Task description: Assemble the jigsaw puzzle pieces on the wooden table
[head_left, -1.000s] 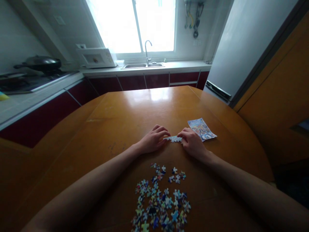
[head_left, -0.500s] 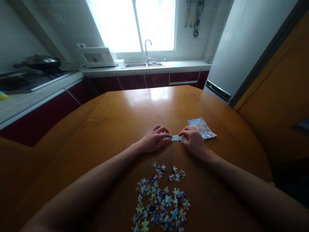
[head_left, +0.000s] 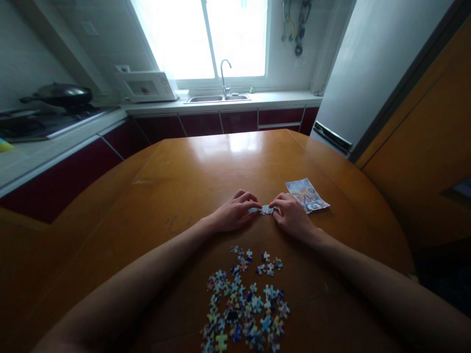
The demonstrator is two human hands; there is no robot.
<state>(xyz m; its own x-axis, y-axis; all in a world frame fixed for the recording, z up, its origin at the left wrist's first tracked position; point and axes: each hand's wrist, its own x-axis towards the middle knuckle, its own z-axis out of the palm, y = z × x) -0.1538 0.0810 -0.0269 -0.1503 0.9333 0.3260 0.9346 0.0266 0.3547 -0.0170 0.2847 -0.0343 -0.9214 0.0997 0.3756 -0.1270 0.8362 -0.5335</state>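
A small joined strip of pale jigsaw puzzle (head_left: 266, 210) lies on the wooden table between my hands. My left hand (head_left: 237, 212) grips its left end, fingers curled with the tips on the pieces. At the other end, my right hand (head_left: 291, 214) has thumb and forefinger closed on the strip; my fingers cover that part of it. Nearer to me lies a heap of loose jigsaw pieces (head_left: 243, 309), blue, white, yellow and dark. Several more pieces (head_left: 270, 267) lie in small groups just beyond the heap. A printed picture sheet (head_left: 307, 194) rests just behind my right hand.
The round wooden table (head_left: 206, 171) fills the middle. Behind it run a counter with a sink (head_left: 221, 99) and a white microwave (head_left: 147, 87). A wok (head_left: 62, 94) sits on the stove at left; a fridge (head_left: 379, 68) stands at right.
My right hand has shifted slightly left along the puzzle strip, its thumb and forefinger now further over it. My left hand and the loose pieces look the same.
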